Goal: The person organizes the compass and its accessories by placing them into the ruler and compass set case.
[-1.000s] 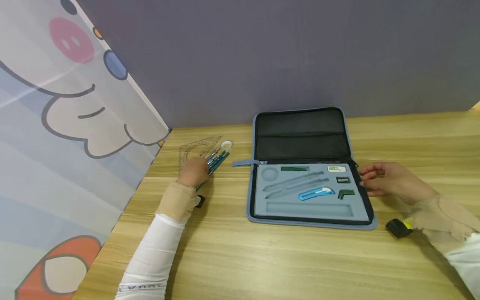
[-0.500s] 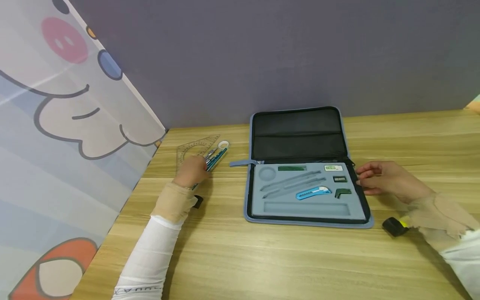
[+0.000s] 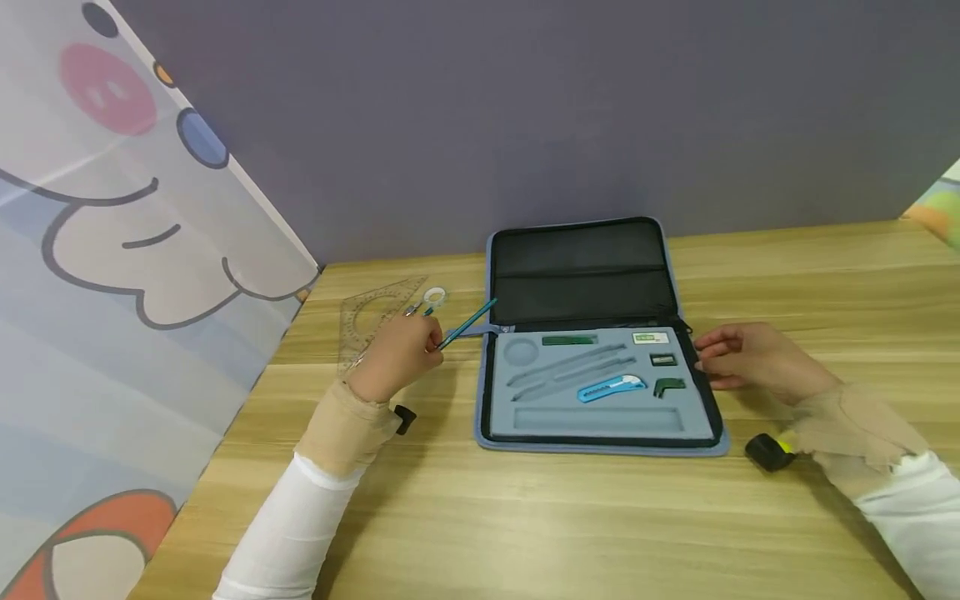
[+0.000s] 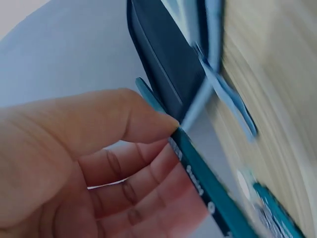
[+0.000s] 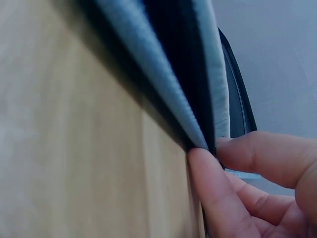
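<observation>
My left hand [image 3: 397, 354] pinches a dark teal pencil [image 3: 472, 321] between thumb and fingers, lifted and slanting toward the case. In the left wrist view the pencil [image 4: 213, 183] shows white lettering. An open zip case [image 3: 577, 258] lies on the table, its grey foam tray [image 3: 501, 423] facing up. With thumb and forefinger my right hand [image 3: 761, 362] pinches the case's right edge. The tray holds a blue utility knife [image 3: 611, 388], a sharpener [image 3: 663, 360], a white-and-green eraser [image 3: 650, 338] and small green pieces. Round, long and pencil-shaped recesses hold nothing.
Left of the case lie a clear set square [image 3: 352, 321] and a small white ring [image 3: 434, 296]. Other slim tools, partly hidden by my left hand, lie beside them. A blue strap [image 3: 468, 331] sticks out from the case. A grey panel [image 3: 570, 117] stands behind the table.
My left hand has lifted one teal pencil away from the bunch and moved slightly right with it. The right hand stays at the case edge; the head view has shifted a little.
</observation>
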### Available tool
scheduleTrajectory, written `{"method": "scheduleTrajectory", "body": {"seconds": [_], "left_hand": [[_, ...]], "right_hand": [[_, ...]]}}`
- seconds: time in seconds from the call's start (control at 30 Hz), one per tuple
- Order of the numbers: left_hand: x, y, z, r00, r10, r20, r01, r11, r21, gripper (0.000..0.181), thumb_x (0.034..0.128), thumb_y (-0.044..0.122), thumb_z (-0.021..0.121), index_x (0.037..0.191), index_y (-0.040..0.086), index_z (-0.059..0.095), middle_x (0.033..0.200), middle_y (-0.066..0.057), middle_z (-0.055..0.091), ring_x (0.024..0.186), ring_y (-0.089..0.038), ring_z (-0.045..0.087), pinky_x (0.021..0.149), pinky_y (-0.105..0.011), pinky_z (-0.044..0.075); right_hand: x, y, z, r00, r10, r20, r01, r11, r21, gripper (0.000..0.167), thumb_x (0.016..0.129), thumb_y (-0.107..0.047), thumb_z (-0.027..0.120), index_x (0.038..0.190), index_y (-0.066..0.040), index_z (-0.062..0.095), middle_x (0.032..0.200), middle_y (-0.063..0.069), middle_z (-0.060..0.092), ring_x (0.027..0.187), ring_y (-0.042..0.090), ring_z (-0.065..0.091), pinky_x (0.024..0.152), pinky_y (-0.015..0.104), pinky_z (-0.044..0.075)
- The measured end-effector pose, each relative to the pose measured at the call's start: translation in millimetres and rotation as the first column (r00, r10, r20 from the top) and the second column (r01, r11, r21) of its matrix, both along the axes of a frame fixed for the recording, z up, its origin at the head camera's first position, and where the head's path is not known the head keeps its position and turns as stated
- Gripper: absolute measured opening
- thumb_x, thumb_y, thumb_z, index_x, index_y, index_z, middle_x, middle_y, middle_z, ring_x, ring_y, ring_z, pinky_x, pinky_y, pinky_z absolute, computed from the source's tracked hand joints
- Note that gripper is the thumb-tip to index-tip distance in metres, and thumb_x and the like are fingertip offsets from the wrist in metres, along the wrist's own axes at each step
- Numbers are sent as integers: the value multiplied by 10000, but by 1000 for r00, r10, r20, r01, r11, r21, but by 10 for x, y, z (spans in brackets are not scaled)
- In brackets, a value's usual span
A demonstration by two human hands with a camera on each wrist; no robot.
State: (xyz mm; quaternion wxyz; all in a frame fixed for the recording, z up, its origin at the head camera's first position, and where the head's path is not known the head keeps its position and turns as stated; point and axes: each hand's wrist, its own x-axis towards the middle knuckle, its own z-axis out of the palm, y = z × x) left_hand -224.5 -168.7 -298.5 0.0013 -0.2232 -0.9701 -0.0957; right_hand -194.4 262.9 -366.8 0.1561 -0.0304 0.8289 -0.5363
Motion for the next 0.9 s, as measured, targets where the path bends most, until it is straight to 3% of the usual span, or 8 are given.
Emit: {"method": "scheduleTrajectory", "body": {"seconds": [0.07,0.2,0.33,0.5,0.6,0.7,0.9], "left_hand": [[61,77,5,999,-29,14,28,999,18,58,811,14,651,868,16,640,764,-48,620,610,-147,498,625,-306,449],[141,258,8,992,-122,-20,122,992,18,50,794,-12,643,792,25,610,685,-17,548,561,-118,396,572,-260,375],[205,454,-6,963,-256,-86,255,967,-25,146,788,-25,641,710,63,554,638,18,441,557,-99,322,544,-230,300],[325,665,-34,924,-370,-92,366,929,-63,336,820,-35,608,652,134,372,638,38,241,585,-107,243,542,-228,204],[412,768,-59,902,-421,-98,414,907,-82,300,822,-40,612,662,127,420,618,32,301,579,-106,264,530,-224,228],[480,868,-100,887,-447,-116,437,893,-104,231,814,-44,614,687,120,513,629,19,423,572,-92,330,519,-208,290],[546,1102,-201,863,-495,-100,482,867,-129,181,830,-18,616,725,126,591,651,38,480,567,-49,396,485,-158,325]], "right_hand": [[7,-26,-4,1000,-3,3,3,1000,1,456,863,28,583,1236,198,382,928,66,587,789,37,618,693,301,556],[18,-68,4,1000,-7,-3,7,1000,5,444,867,31,573,1234,197,386,938,80,580,785,31,610,687,291,556],[27,-88,9,1000,-7,-11,7,1000,9,432,871,36,569,1228,200,390,945,85,583,775,26,605,679,282,554],[25,-110,1,1000,-17,-2,17,1000,8,432,876,30,567,1237,190,392,965,110,578,782,28,604,684,280,554],[17,-119,4,1000,-16,-1,16,1000,8,429,879,22,559,1239,187,395,974,126,572,786,37,603,683,277,553],[10,-116,19,1000,-13,-3,13,1000,16,421,879,15,556,1233,183,401,976,133,570,785,44,602,685,275,552],[22,-57,46,1000,-25,7,25,999,29,410,879,20,561,1223,177,402,973,132,567,782,49,600,688,275,552]]}}
